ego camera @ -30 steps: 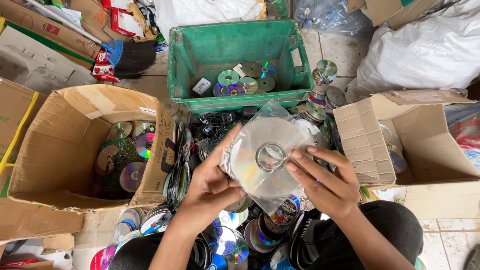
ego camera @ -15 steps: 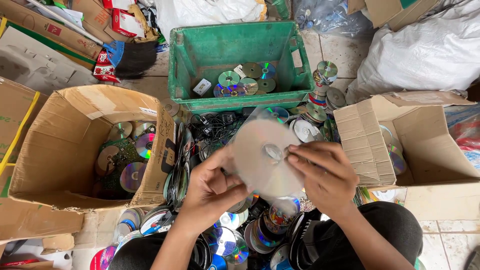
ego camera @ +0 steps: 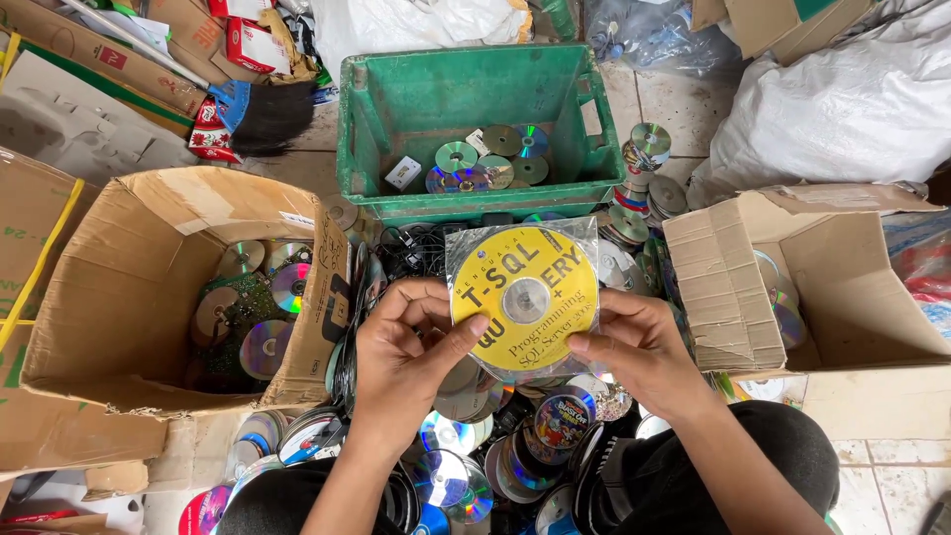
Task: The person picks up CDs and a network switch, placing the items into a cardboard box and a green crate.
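A yellow printed disc (ego camera: pixel 525 297) inside a clear plastic sleeve faces me, held up over a heap of loose discs (ego camera: pixel 475 446). My left hand (ego camera: pixel 406 352) grips its left edge, thumb on the yellow face. At the sleeve's right edge my right hand (ego camera: pixel 639 347) pinches it with thumb and fingers. Both hands hover above the pile between my knees.
A green plastic crate (ego camera: pixel 471 193) with several discs stands straight ahead. An open cardboard box (ego camera: pixel 149 287) holding discs and a circuit board sits at the left. Another cardboard box (ego camera: pixel 733 287) with discs is at the right, a white sack (ego camera: pixel 842 109) behind it.
The sleeved disc has been turned over: its shiny silver side faced me before, now the yellow printed side does. Both hands stayed on its edges.
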